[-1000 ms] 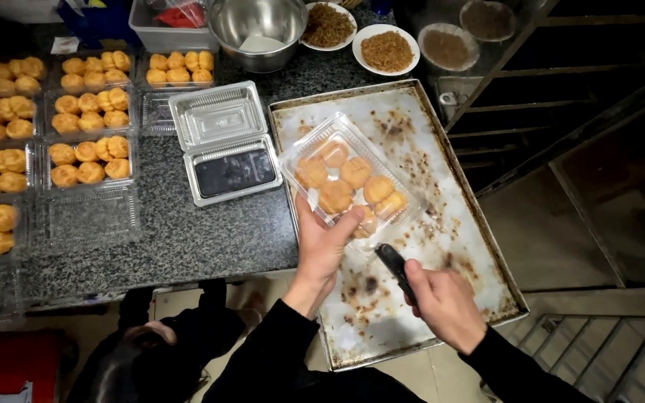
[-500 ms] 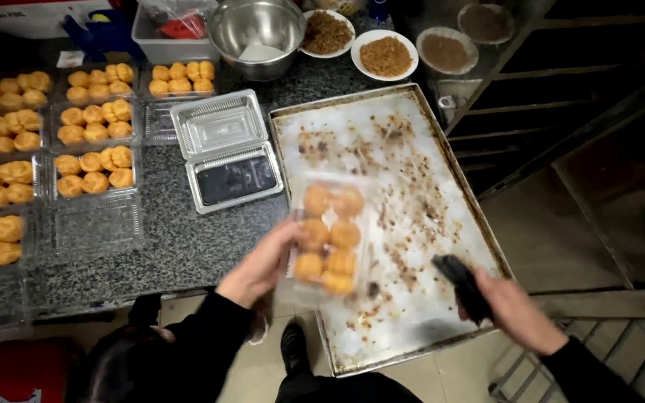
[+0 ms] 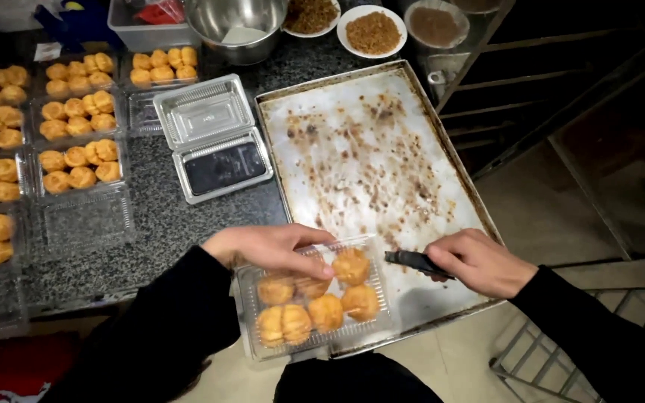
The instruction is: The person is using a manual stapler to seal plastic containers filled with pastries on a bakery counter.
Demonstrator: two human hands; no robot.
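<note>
Pastry box (image 3: 315, 306) under left hand (image 3: 266, 248) fingers (image 3: 313, 265), over tray (image 3: 360, 149) edge

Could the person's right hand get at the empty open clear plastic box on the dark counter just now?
Probably not freely: the right hand grips a black tool, and the left hand with its clear plastic tray of golden pastries lies between it and the empty open clear plastic box.

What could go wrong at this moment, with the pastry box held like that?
The left hand holds the clear box of pastries over the near rim of the baking tray, partly past the counter edge, so it may tip. The box looks open, so pastries could spill. The dark tool in the right hand sits close.
</note>
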